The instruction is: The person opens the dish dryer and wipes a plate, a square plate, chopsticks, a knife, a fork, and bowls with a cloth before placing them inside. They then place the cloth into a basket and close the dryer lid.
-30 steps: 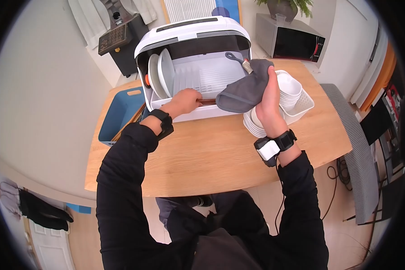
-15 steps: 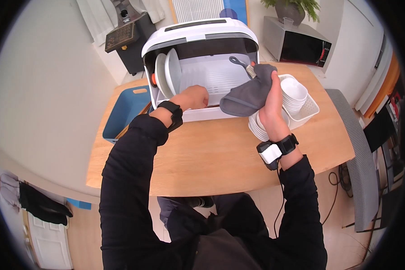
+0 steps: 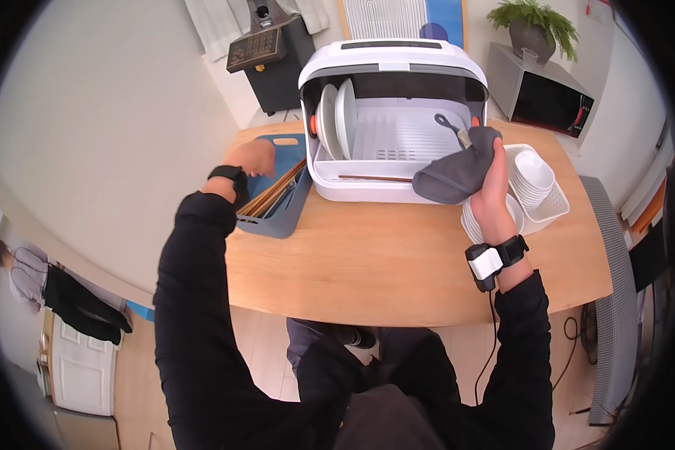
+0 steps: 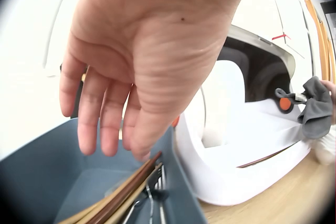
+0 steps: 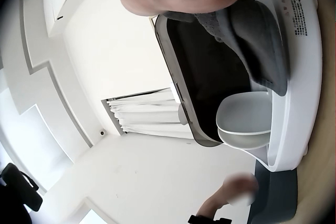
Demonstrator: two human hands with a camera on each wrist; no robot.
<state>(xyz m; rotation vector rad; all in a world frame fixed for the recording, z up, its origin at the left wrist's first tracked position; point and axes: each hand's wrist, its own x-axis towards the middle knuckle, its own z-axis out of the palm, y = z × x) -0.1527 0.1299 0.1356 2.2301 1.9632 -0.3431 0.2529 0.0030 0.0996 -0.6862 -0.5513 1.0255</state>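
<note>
My left hand [image 3: 253, 157] hovers over the blue basket [image 3: 296, 217] on the left. In the left wrist view its fingers [image 4: 110, 124] hang down loosely, with the thumb tip right by the upper ends of the wooden chopsticks [image 4: 126, 195]. These lean in the basket beside some metal cutlery [image 4: 160, 198]. My right hand [image 3: 491, 187] grips a grey cloth [image 3: 457, 172] at the front right of the white dish cabinet [image 3: 337, 187]. A dark brown chopstick [image 3: 375, 178] lies in the cabinet's front trough, its right end reaching the cloth.
Two plates [image 3: 345, 120] stand upright at the cabinet's left side. Right of it, a white basket [image 3: 551, 214] holds stacked bowls [image 3: 532, 180], with more white dishes [image 3: 472, 221] beside it. A microwave [image 3: 540, 94] stands behind. At far left is another person [image 3: 33, 277].
My left hand has left the cabinet's front trough and moved left over the blue basket. Fewer chopsticks show in the trough. The right hand keeps holding the cloth; the head view has turned left.
</note>
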